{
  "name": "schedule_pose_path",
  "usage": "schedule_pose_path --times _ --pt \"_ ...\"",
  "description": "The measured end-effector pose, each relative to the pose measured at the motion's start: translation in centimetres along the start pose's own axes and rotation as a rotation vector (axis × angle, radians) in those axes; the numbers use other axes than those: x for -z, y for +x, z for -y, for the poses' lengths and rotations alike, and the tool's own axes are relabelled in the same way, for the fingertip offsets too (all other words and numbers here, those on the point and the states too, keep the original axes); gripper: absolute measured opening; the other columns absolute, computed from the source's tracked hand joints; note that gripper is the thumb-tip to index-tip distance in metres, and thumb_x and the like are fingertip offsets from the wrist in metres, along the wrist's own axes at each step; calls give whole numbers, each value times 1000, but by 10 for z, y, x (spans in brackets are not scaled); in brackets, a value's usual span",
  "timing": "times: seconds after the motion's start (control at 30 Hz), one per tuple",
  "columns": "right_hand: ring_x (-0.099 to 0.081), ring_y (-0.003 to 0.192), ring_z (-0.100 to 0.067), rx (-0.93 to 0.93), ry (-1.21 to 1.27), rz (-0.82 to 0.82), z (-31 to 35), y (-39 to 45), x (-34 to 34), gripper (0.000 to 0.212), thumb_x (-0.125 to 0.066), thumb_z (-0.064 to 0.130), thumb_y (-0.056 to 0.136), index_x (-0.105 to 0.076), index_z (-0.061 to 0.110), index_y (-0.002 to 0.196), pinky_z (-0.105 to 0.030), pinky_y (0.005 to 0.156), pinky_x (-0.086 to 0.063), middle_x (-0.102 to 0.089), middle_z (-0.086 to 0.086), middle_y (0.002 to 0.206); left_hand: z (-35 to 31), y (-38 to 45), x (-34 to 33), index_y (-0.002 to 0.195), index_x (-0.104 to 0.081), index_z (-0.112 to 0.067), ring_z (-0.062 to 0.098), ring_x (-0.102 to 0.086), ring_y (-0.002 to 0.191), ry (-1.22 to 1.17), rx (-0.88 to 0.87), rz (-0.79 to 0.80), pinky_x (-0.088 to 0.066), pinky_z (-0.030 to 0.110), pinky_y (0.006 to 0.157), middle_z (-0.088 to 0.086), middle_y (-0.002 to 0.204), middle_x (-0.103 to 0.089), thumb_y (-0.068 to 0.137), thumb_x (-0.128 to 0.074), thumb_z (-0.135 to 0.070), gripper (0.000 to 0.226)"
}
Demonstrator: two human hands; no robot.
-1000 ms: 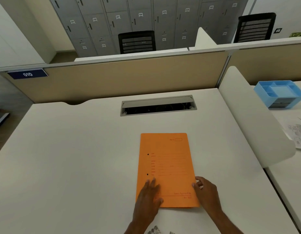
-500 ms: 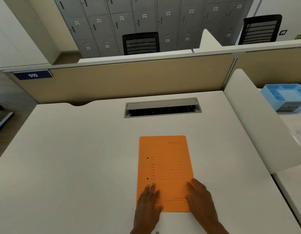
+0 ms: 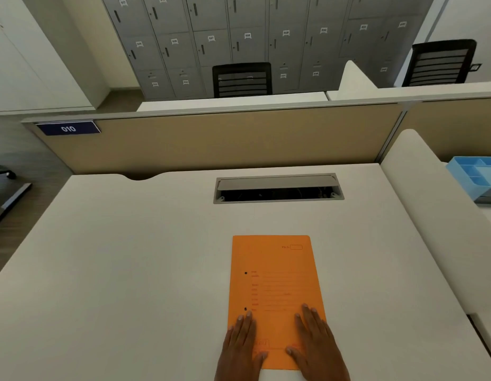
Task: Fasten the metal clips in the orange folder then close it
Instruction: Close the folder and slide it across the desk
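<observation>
Your fingers [image 3: 245, 321] lie flat and spread, gripping nothing: left hand [image 3: 243, 345] and right hand [image 3: 314, 343] press the near end of the closed flat orange card folder [image 3: 274, 281] on the white desk [image 3: 128, 270]. The closing looks done; the metal clips are hidden inside, so you cannot confirm them.

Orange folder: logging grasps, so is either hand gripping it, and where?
Neither grips it: left hand and right hand rest flat on the closed orange folder's near end.

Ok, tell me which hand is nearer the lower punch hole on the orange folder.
Left. The left hand has fingertips just below the lower punch hole; the right hand lies farther right.
</observation>
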State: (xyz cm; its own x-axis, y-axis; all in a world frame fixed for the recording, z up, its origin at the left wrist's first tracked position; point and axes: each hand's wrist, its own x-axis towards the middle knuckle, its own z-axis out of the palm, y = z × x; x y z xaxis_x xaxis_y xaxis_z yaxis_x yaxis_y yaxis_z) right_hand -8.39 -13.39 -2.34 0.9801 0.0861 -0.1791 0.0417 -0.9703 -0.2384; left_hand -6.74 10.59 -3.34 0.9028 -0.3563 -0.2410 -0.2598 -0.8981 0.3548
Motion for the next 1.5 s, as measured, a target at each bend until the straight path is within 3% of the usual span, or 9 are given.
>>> schedule_pose_path --times 0.1,0.2,0.3,0.37,0.47,0.67,0.8,1.03,1.5 --pt "-28 138 -27 23 -5 42 10 12 4 73 -11 64 93 -44 15 136 -42 98 -49 -36 -8 149 14 2 3 145 -38 -15 12 -8 153 -30 18 -46 -6 28 118 -8 167 -11 94 -25 -69 75" --pt "-33 136 -27 99 -45 70 19 23 2 66 -12 53 97 -45 13 139 -41 93 -55 -39 -9 153 28 2 13 143 -39 -14 19 -33 140 -64 60 -72 -7 27 117 -4 158 -36 92 -40 -59 69" --pt "-32 137 -25 200 -39 86 37 37 2 55 -38 47 94 -47 15 138 -36 92 -56 -40 -8 153 53 0 21 144 -40 -15 18 -32 140 -105 109 -117 -5 26 117 1 151 -49 89 -47 -52 67" --pt "-31 137 -23 264 -17 89 51 46 2 65 -62 46 80 -50 16 137 -32 92 -55 -41 -8 153 69 -1 28 145 -42 -14 17 -29 142 -128 146 -139 -2 25 118 0 153 -45 91 -46 -51 66" --pt "-35 137 -24 312 -21 115 76 65 -3 77 -76 48 70 -52 17 136 -30 93 -54 -42 -8 153 96 0 37 146 -44 -12 17 -27 143 -143 193 -137 1 22 118 -1 155 -41 92 -44 -50 66" --pt "-49 134 -25 368 2 112 133 106 -15 78 -78 50 69 -52 16 136 -30 94 -52 -43 -9 152 149 3 68 152 -34 -13 24 -25 150 -122 286 -185 -2 28 118 -5 159 -23 94 -27 -58 74" --pt "-51 132 -29 392 3 101 167 134 -19 82 -80 50 69 -49 14 136 -34 92 -54 -45 -12 150 183 10 87 155 -26 -14 22 -18 152 -131 299 -177 -11 36 122 -1 163 -23 87 4 -74 95" --pt "-34 143 -33 436 -47 73 203 184 -32 76 -64 49 85 -36 14 146 -43 109 -37 -31 -14 158 235 31 114 154 -28 -12 23 -19 152 -136 316 -201 -13 40 121 -2 162 -22 91 -17 -69 86" --pt "-43 138 -36 404 -54 58 241 270 -15 72 -72 46 81 -50 9 139 -45 105 -44 -43 -17 151 290 102 157 152 -35 -8 30 -25 150 -135 300 -221 -20 48 121 8 161 -32 91 -28 -55 77"
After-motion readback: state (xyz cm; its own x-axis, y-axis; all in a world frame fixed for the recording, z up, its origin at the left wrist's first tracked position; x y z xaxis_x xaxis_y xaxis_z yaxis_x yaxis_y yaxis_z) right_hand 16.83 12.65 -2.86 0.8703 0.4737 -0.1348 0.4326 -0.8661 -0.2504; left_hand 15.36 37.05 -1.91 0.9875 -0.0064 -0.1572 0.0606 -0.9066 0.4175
